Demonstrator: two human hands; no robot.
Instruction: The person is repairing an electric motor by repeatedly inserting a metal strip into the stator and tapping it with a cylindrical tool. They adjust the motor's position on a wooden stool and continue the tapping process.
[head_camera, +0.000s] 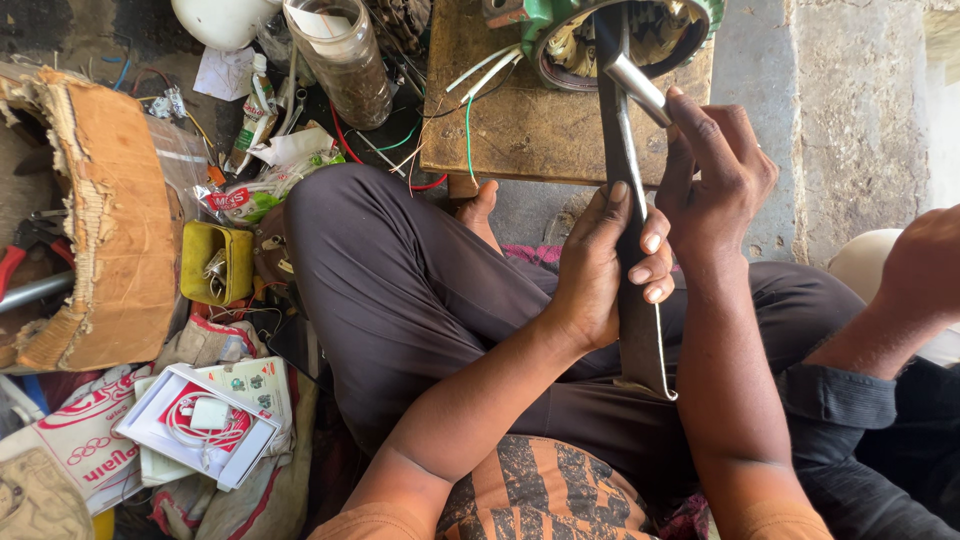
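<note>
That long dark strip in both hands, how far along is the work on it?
Midway, it seems. Done: its far end sits in the green motor housing on the wooden board. In hand: left hand grips the dark strip; right hand holds a metal rod. Left: loose wires lie unconnected.

A long, flat dark metal bar (628, 240) runs near to far through the middle of the scene, its near end resting on the lap, its far end poked into the round opening of the motor stator (610, 38). A thin pale wire (660, 345) lies along the bar's right edge and hooks at the near end. A short shiny metal rod (637, 88), perhaps a punch, slants across the bar. The green-cased stator, with copper windings inside, sits at the far edge on a worn wooden block (520, 125).
</note>
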